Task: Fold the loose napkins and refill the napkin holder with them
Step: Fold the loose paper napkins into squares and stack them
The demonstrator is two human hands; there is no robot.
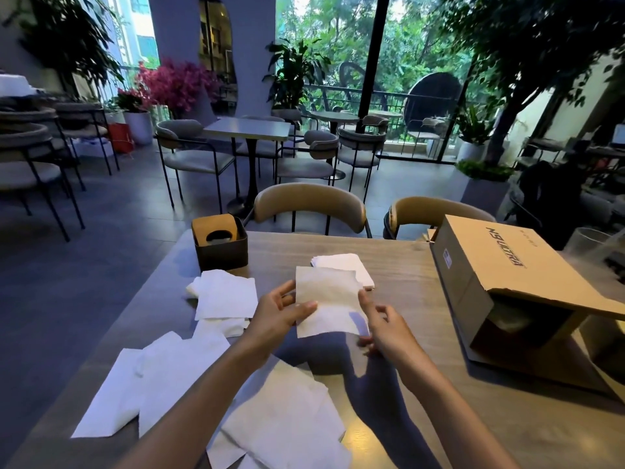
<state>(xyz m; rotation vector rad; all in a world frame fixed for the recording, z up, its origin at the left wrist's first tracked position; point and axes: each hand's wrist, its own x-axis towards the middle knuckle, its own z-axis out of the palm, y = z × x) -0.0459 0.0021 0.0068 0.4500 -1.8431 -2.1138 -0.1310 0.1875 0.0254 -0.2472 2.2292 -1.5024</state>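
Observation:
I hold one white napkin (329, 301) up above the wooden table (399, 265). My left hand (282, 311) pinches its left edge with the thumb on top. My right hand (384, 324) pinches its lower right edge. A dark square napkin holder (220, 243) with a wooden lid and round opening stands at the far left of the table. A small stack of folded napkins (351, 265) lies behind the held one. More napkins (225, 297) lie in front of the holder. Loose unfolded napkins (162, 374) spread at the near left, and several others (287, 418) lie under my forearms.
A brown cardboard box (500, 282) lies on its side at the right of the table, its open end facing me. Two tan chairs (311, 206) stand at the far edge. Beyond are café tables, chairs and potted plants.

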